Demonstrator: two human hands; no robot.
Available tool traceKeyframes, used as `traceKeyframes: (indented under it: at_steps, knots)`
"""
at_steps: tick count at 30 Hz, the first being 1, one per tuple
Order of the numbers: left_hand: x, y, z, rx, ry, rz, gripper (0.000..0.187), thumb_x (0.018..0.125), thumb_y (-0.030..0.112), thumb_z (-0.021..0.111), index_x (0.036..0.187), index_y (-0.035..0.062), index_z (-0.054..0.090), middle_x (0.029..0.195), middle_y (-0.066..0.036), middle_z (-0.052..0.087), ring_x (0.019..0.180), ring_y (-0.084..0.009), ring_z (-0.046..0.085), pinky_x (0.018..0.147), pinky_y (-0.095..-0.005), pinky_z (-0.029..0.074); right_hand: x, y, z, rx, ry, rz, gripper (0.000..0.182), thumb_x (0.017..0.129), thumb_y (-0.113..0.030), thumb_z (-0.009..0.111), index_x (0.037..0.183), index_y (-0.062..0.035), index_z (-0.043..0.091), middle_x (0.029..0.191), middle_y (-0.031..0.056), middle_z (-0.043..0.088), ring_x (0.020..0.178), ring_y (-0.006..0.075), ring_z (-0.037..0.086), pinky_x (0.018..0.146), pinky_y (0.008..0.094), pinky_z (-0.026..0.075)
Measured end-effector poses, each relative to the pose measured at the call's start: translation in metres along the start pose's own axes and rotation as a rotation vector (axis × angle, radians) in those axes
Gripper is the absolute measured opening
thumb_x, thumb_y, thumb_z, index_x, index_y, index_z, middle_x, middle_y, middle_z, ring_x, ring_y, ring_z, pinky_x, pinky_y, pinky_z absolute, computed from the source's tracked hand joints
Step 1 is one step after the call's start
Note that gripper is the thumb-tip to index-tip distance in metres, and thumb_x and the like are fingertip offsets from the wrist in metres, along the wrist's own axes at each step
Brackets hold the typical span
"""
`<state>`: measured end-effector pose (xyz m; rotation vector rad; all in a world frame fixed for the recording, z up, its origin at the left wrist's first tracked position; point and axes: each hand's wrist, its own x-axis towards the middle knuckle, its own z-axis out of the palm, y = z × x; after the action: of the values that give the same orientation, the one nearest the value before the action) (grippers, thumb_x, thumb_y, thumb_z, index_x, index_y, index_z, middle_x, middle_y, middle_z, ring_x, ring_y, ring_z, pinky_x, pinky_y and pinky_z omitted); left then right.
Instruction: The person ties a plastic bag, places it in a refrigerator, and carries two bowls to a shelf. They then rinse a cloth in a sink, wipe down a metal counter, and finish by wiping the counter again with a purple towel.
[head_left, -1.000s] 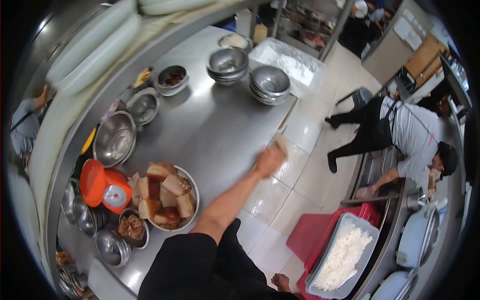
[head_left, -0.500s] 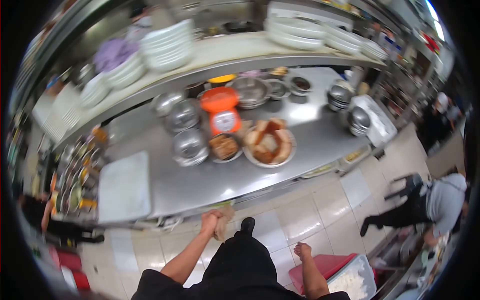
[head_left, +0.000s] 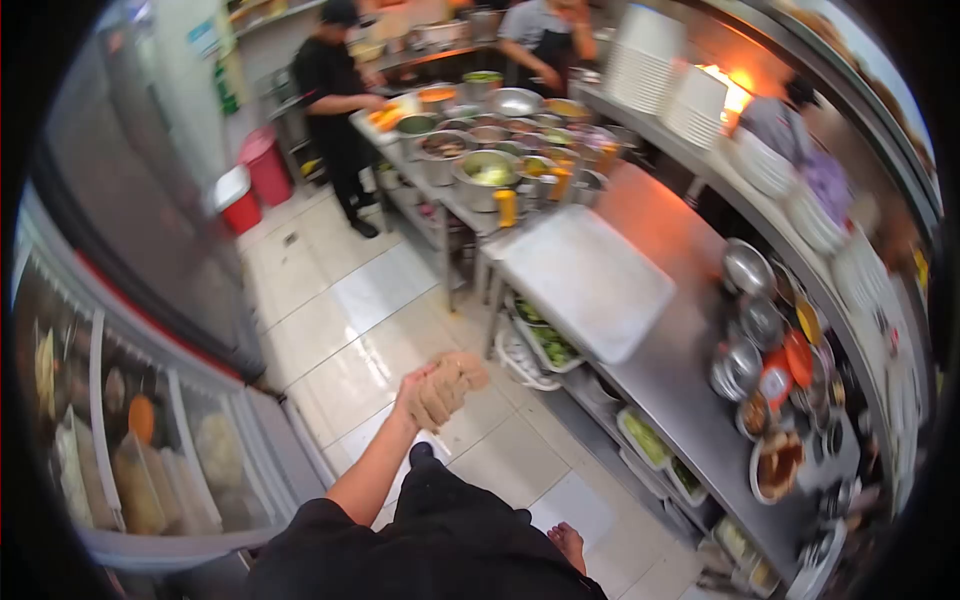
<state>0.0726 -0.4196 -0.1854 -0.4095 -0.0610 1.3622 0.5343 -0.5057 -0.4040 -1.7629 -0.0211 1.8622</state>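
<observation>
The left hand (head_left: 425, 385) is clenching a crumpled tan cloth (head_left: 450, 382), holding it out in front of the body over the pale tiled floor (head_left: 350, 310), roughly at the centre of the view; the cloth is bunching out of the fist toward 3 o'clock. The right hand (head_left: 568, 546) is hanging low at 5 o'clock beside the dark clothing, fingers loose and gripping nothing (only part of it is showing).

At 3 o'clock from the cloth, a long steel counter (head_left: 680, 370) is running from the far kitchen toward the lower right. A white cutting board (head_left: 590, 280) is lying flat on it, and steel bowls (head_left: 745, 320) are crowding the counter's far edge near an orange scale (head_left: 795, 360). Trays of greens (head_left: 545, 345) are sitting on the shelf under the counter.

At 11 o'clock a person in black (head_left: 335, 100) is standing at a table of pots (head_left: 470, 150). At 9 o'clock a glass-fronted display case (head_left: 130, 440) is lining the floor.
</observation>
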Motion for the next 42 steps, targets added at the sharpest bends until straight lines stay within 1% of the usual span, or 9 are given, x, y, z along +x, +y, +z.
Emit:
traceKeyframes:
  at_steps: [4,7,14,16,22,27,29,40,42]
  knots:
    - [-0.092,0.058,0.083,1.605,0.194,0.973,0.045,0.089,0.029,0.036,0.124,0.0018,0.042,0.122,-0.015,0.05,0.11,-0.0291,0.05,0.097,-0.0458,0.036,0.05,-0.018,0.095,-0.307,-0.156,0.037,0.013,0.084,-0.013,0.049,0.089,-0.0022,0.054,0.074,0.0096,0.054,0.063,0.0241,0.056,0.054,0.034,0.048]
    - [-0.138,0.127,0.112,0.352,-0.169,0.716,0.045,0.089,0.027,0.035,0.126,0.0033,0.04,0.126,-0.013,0.047,0.114,-0.0295,0.046,0.101,-0.0494,0.03,0.038,-0.042,0.19,-0.759,-0.084,-0.039,0.015,0.082,-0.018,0.054,0.089,-0.0042,0.055,0.077,0.0085,0.056,0.067,0.0214,0.058,0.06,0.0349,0.049]
    - [-0.181,0.25,0.13,0.42,-0.251,1.005,0.054,0.081,0.028,0.035,0.128,0.0017,0.039,0.13,-0.014,0.042,0.115,-0.0318,0.044,0.1,-0.057,0.027,0.031,-0.037,0.29,-1.018,-0.041,-0.072,0.011,0.076,-0.013,0.052,0.071,-0.0034,0.054,0.059,0.0087,0.053,0.051,0.0208,0.057,0.043,0.0299,0.045]
    - [-0.186,0.283,0.135,0.462,-0.297,1.037,0.057,0.077,0.025,0.038,0.128,0.0011,0.037,0.129,-0.016,0.042,0.115,-0.0322,0.044,0.101,-0.0528,0.028,0.167,-0.013,0.196,-2.263,-0.519,-1.084,0.01,0.069,-0.011,0.059,0.063,-0.0058,0.054,0.057,0.0068,0.056,0.053,0.0211,0.058,0.045,0.0351,0.044]
    - [-0.23,0.408,0.1,0.606,-0.084,1.251,0.058,0.08,0.029,0.035,0.129,-0.0008,0.036,0.131,-0.016,0.04,0.117,-0.0318,0.042,0.097,-0.0454,0.034,0.141,-0.02,0.275,-2.121,-0.592,-0.535,0.011,0.067,-0.015,0.061,0.064,-0.0065,0.055,0.059,0.0065,0.058,0.054,0.0214,0.059,0.048,0.0371,0.045]
    - [-0.285,0.401,0.084,0.762,0.306,1.461,0.061,0.082,0.036,0.03,0.133,0.0028,0.031,0.136,-0.014,0.035,0.122,-0.0312,0.036,0.095,-0.0441,0.035,0.279,-0.073,0.452,-2.526,-1.381,-1.231,0.028,0.079,-0.028,0.053,0.073,-0.0018,0.06,0.069,0.0147,0.06,0.065,0.0257,0.06,0.057,0.0408,0.047]
    - [-0.309,0.384,0.052,0.418,0.183,1.506,0.063,0.081,0.038,0.031,0.135,0.0042,0.029,0.137,-0.015,0.034,0.122,-0.0322,0.035,0.095,-0.0451,0.035,0.349,-0.026,0.598,-2.817,-0.59,-0.474,0.011,0.066,-0.018,0.059,0.062,-0.0072,0.062,0.062,0.0103,0.062,0.057,0.0244,0.062,0.053,0.0382,0.047]
    - [-0.31,0.469,-0.02,0.152,-0.001,1.519,0.067,0.077,0.039,0.039,0.132,0.0018,0.032,0.133,-0.021,0.035,0.12,-0.0349,0.039,0.096,-0.0516,0.033,0.069,0.083,1.205,-1.394,-0.994,-0.778,0.021,0.074,-0.019,0.065,0.085,-0.0017,0.061,0.071,0.0056,0.062,0.063,0.0138,0.058,0.058,0.0268,0.047]
    - [-0.287,0.545,0.052,1.525,1.397,1.23,0.063,0.078,0.037,0.038,0.131,0.0018,0.034,0.131,-0.021,0.038,0.118,-0.0354,0.041,0.096,-0.0485,0.035,0.094,0.087,1.216,-1.598,-0.982,-0.905,0.024,0.07,-0.024,0.068,0.083,-0.0045,0.063,0.074,0.007,0.064,0.071,0.0175,0.061,0.066,0.0297,0.048]
